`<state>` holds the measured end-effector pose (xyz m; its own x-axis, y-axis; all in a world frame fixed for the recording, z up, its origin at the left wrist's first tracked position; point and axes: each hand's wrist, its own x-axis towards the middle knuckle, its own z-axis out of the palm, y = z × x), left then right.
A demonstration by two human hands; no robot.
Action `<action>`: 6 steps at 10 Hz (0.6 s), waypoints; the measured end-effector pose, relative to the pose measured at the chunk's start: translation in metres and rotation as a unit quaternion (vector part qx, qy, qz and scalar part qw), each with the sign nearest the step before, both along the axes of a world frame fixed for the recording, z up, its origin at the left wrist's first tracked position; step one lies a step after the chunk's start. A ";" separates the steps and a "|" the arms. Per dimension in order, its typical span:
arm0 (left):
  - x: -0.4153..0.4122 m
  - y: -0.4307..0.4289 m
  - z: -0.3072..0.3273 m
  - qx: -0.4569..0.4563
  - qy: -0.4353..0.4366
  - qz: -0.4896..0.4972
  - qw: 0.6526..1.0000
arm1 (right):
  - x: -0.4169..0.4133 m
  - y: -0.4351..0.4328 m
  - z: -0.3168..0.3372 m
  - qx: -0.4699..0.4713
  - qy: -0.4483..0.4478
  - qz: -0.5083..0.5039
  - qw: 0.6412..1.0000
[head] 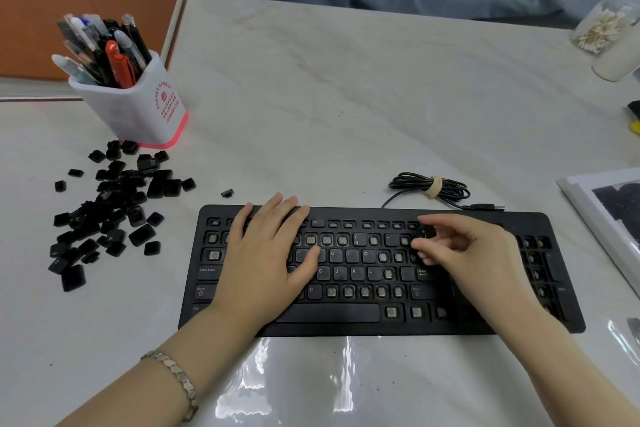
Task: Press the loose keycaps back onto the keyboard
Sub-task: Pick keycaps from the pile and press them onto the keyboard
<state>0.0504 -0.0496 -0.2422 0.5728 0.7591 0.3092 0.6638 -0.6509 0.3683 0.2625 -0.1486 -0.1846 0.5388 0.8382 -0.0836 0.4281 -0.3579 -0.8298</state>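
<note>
- Keycaps (114,204) made of small black plastic lie in a big loose pile near the left edge of the white marble-look tabletop (311,114). So most of the job is left, I think.
- The flat black plastic keyboard (363,329) sits near the front edge. Some keys are on, like a few letters, Enter and the long space bar. Many holes show only bare grey stubs.
- The right hand (471,253) pinches one black keycap (425,232) with a question mark between its thumb and fingers (440,220). It is at the keyboard's upper right rows.
- The left hand (263,253) lies flat on the keyboard's left part. Its fingers (273,215) are straight and a bit spread, holding nothing.
</note>
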 end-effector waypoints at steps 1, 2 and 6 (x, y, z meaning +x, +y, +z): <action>0.000 0.000 0.000 0.001 0.001 0.000 1.000 | 0.001 -0.001 -0.002 -0.016 -0.016 0.008 1.000; 0.000 0.000 0.000 0.003 0.002 0.000 1.000 | 0.003 -0.002 -0.004 -0.016 -0.067 0.019 0.997; 0.000 0.001 -0.001 0.001 0.002 0.002 1.000 | 0.009 -0.001 -0.038 0.033 -0.203 0.057 0.977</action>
